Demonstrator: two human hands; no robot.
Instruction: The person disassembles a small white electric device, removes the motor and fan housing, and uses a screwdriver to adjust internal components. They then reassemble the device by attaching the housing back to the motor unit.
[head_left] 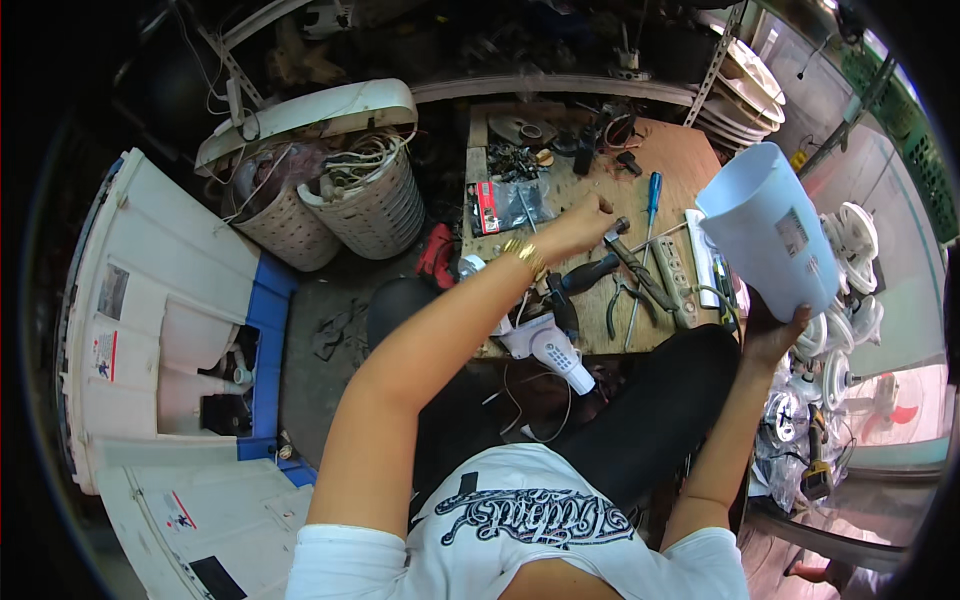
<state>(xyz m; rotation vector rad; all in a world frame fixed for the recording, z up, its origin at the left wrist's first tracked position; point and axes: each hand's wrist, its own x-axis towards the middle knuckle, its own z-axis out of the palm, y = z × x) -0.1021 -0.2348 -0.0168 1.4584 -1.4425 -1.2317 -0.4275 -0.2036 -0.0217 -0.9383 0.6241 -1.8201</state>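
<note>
My right hand (770, 333) grips the lower end of a pale blue plastic container (768, 225), tilted up at the right of the bench, with a small label on its side. My left hand (588, 224) reaches over the wooden bench top (590, 335), a gold watch (526, 257) on its wrist. Its fingers are curled together, and anything between them is too small to make out. Just beside them lies a hammer (640, 268). Close by are pliers (622, 300), a blue-handled screwdriver (654, 190) and a power strip (674, 268). A white device with a grille (550, 350) hangs at the bench's near edge.
Two perforated baskets (372, 215) of cables stand beyond my left arm. A white and blue plastic cabinet (130, 260) fills the left side. Small parts and a red-labelled packet (486, 207) lie on the far bench. White fan parts (850, 250) crowd the right.
</note>
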